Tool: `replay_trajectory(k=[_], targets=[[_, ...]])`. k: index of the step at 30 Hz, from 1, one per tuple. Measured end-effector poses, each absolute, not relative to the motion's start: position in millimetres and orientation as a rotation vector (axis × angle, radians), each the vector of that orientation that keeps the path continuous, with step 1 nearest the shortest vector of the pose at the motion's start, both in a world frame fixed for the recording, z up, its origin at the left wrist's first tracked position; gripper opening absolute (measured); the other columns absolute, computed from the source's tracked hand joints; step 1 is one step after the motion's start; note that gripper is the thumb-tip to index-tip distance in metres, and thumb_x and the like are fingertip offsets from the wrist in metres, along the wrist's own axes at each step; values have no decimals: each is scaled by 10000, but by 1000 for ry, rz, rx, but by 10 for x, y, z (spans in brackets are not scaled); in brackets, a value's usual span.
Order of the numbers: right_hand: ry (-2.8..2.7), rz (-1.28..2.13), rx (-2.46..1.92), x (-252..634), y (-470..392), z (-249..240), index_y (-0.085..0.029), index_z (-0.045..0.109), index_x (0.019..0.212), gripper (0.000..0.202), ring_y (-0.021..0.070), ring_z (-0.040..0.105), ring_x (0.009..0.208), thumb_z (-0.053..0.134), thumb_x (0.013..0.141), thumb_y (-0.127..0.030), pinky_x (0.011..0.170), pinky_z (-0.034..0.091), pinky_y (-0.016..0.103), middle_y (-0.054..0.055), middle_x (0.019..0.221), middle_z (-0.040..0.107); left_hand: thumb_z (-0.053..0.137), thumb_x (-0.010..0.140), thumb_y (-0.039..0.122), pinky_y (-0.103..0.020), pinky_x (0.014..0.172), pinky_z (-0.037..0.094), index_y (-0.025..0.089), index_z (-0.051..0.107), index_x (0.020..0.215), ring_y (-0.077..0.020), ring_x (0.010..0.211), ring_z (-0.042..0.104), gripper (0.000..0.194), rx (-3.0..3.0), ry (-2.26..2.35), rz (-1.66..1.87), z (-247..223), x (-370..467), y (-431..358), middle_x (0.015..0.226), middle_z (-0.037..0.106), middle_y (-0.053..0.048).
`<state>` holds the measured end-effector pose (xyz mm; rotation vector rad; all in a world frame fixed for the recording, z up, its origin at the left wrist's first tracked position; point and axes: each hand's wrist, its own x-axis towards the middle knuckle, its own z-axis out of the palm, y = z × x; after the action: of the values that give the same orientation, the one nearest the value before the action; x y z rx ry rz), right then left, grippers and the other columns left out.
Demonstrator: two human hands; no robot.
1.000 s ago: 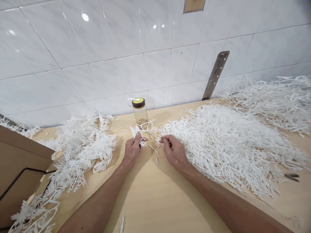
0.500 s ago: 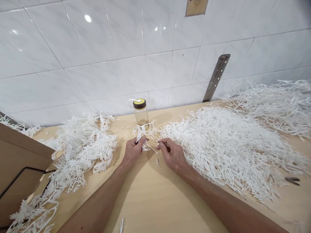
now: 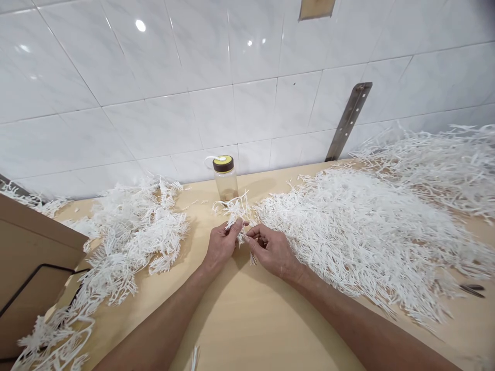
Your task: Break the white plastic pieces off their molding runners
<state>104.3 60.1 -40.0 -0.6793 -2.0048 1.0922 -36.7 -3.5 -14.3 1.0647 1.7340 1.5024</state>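
Observation:
My left hand (image 3: 224, 240) pinches a small bunch of white branching strands (image 3: 236, 207) between thumb and fingers, just in front of a clear bottle with a dark and yellow-green lid (image 3: 225, 178). Close beside it on the right, my right hand (image 3: 270, 251) is closed at the fingertips on a thin white strand (image 3: 245, 231) of that bunch. A large heap of white strands (image 3: 359, 232) lies right of my right hand. Another white pile (image 3: 135, 226) is left of my left hand. A small loose piece (image 3: 252, 259) lies beneath my right fingertips.
A cardboard box (image 3: 34, 263) stands at the left edge of the wooden table (image 3: 247, 319). A perforated metal strip (image 3: 349, 121) leans on the tiled wall (image 3: 174, 123). Dark metal scissors or tweezers (image 3: 472, 290) lie at the far right. More strands (image 3: 444, 165) are behind the heap.
My left hand has moved right with the bunch, closer to my right hand. My right fingertips have closed on a strand of the bunch.

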Motion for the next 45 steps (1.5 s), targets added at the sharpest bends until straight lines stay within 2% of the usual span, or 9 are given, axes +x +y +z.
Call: replay_trajectory(k=[6, 11, 15, 17, 19, 27, 32, 39, 45], targets=[[-2025, 1095, -716, 1044, 613, -361, -200, 591, 880, 192, 122, 545, 529, 578, 891, -392, 520, 415, 245, -23, 648, 635, 570, 812, 667, -221, 465, 323, 103, 750, 1063, -92, 451, 370, 643, 1031, 1703, 1519, -166, -323, -50, 464, 393, 57], [-2120, 1042, -680, 1051, 615, -330, -196, 550, 636, 296, 116, 490, 511, 562, 885, -356, 496, 365, 241, -27, 560, 572, 595, 810, 640, -227, 489, 349, 112, 753, 1052, -97, 485, 417, 602, 1054, 1673, 1517, -183, -263, -53, 504, 472, 44], [-2009, 1145, -694, 1039, 637, -352, -198, 615, 721, 212, 124, 520, 543, 563, 878, -331, 528, 405, 241, -22, 613, 611, 625, 791, 623, -232, 473, 331, 130, 720, 753, -92, 462, 414, 504, 1082, 1719, 1523, -204, -268, -44, 478, 474, 41], [-1970, 1189, -690, 1035, 649, -364, -195, 618, 738, 209, 125, 526, 558, 569, 879, -341, 538, 412, 239, -23, 618, 606, 647, 777, 605, -233, 458, 307, 156, 589, 566, -83, 438, 384, 500, 1065, 1728, 1534, -201, -282, -43, 445, 432, 46], [-1948, 1204, -693, 1036, 658, -370, -192, 610, 730, 228, 125, 519, 563, 574, 882, -358, 536, 408, 237, -24, 612, 592, 668, 764, 584, -234, 448, 284, 175, 476, 499, -75, 430, 362, 524, 1035, 1703, 1543, -182, -296, -45, 440, 416, 46], [-2023, 1172, -634, 1056, 662, -341, -194, 645, 752, 288, 121, 516, 571, 530, 920, -397, 549, 401, 241, -21, 631, 599, 726, 716, 567, -234, 452, 213, 182, 452, 569, -60, 451, 262, 495, 905, 1584, 1577, -64, -313, -38, 480, 343, 75], [-1959, 1178, -655, 1047, 651, -340, -183, 653, 892, 270, 133, 555, 622, 550, 909, -432, 573, 437, 246, 6, 736, 655, 691, 738, 598, -236, 461, 239, 163, 514, 555, -70, 466, 322, 504, 985, 1651, 1498, -74, -311, -43, 506, 447, 39], [-1875, 1166, -743, 1051, 674, -382, -185, 595, 723, 356, 121, 464, 535, 530, 920, -475, 494, 366, 237, -17, 574, 531, 674, 758, 592, -225, 465, 266, 143, 614, 621, -78, 454, 353, 473, 1095, 1671, 1456, -165, -333, -44, 461, 437, 48], [-1808, 1117, -765, 1045, 701, -407, -179, 613, 736, 330, 118, 464, 562, 551, 912, -452, 536, 373, 239, -22, 609, 540, 687, 748, 585, -225, 462, 255, 148, 595, 623, -74, 456, 339, 464, 1157, 1607, 1400, -169, -355, -46, 466, 421, 52]])
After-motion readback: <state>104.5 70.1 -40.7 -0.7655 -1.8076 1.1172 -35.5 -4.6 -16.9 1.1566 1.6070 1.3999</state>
